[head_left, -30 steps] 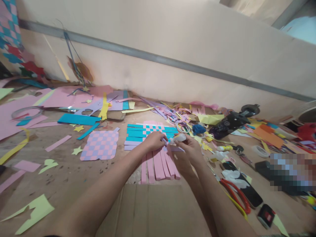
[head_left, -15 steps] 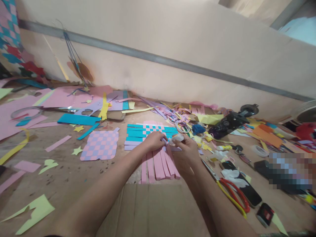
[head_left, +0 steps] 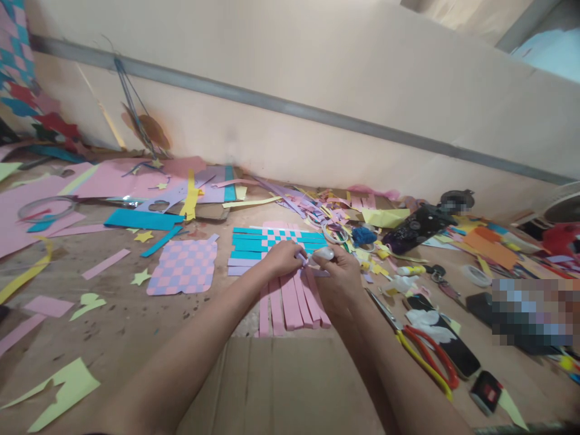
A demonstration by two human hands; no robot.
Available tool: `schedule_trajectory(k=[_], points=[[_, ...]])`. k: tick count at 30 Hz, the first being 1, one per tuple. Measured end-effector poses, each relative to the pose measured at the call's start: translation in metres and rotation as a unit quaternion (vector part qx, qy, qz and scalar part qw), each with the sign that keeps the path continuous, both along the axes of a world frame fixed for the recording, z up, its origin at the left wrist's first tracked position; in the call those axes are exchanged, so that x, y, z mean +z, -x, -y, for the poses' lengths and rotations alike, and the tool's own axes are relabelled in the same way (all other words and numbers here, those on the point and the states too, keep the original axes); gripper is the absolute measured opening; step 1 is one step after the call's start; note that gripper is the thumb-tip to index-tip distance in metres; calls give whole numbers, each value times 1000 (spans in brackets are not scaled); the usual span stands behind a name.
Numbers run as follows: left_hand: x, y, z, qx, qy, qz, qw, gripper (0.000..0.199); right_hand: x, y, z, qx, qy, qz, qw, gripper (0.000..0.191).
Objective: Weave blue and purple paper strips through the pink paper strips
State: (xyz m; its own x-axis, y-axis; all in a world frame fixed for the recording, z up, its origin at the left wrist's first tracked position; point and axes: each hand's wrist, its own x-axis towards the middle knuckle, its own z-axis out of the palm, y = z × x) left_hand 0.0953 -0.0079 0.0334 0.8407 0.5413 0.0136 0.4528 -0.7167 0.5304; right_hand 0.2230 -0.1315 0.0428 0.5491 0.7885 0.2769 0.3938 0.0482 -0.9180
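Observation:
A woven paper mat of blue, purple and pink strips [head_left: 247,246] lies in front of me, its loose pink ends [head_left: 290,302] fanned toward me. My left hand [head_left: 284,257] rests on the mat, closed, with a purple paper strip [head_left: 301,258] lifted at its fingertips. Just to the right, my right hand [head_left: 345,266] is closed around a small white glue bottle [head_left: 323,254]. The bottle's narrow end points left, close to the lifted strip; whether they touch is too small to tell. A finished-looking pink and purple checkered mat [head_left: 182,266] lies to the left.
Scissors [head_left: 426,356] with red and yellow handles lie by my right forearm, beside a black phone [head_left: 460,350]. A dark tumbler [head_left: 414,228] lies farther back. Paper scraps [head_left: 326,211] pile along the wall, and cardboard [head_left: 281,386] sits nearest me.
My right hand has turned the glue bottle a little, so its white body shows more plainly. The left hand stays in nearly the same place on the mat.

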Motion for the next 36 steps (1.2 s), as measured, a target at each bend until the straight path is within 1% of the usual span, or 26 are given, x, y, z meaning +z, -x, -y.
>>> schedule_trajectory(k=[6, 10, 12, 14, 16, 17, 22, 26, 31, 33, 36], points=[[-1, 0, 0, 2, 3, 4, 1000, 32, -1, -2, 0, -3, 9, 13, 1000, 22], [-4, -1, -1, 1, 3, 6, 1000, 32, -4, -9, -1, 16, 17, 30, 999, 22], [-5, -1, -2, -2, 4, 7, 1000, 31, -4, -14, -2, 40, 18, 5, 999, 22], [-5, -1, -2, -4, 8, 7, 1000, 31, -4, -20, -1, 58, 20, -40, 997, 28], [-5, -1, -2, -1, 10, 5, 1000, 33, -3, -26, 1, 61, 24, -78, 995, 34], [-4, -1, -2, 1, 9, 4, 1000, 34, -2, -28, 2, 59, 23, -91, 994, 34], [-1, 0, 0, 0, 5, -5, 1000, 37, 4, -34, 7, 69, 9, -131, 989, 27], [1, 0, 0, 0, 10, -2, 1000, 36, 6, -33, 10, 81, 26, -163, 983, 36], [0, 0, 0, -3, 10, -3, 1000, 35, 7, -34, 13, 102, 48, -152, 982, 47], [-1, -1, -1, -4, 5, -5, 1000, 34, 6, -36, 12, 99, 53, -141, 984, 49], [-3, -1, -2, -3, 4, -1, 1000, 33, 2, -37, 11, 81, 53, -100, 990, 47]])
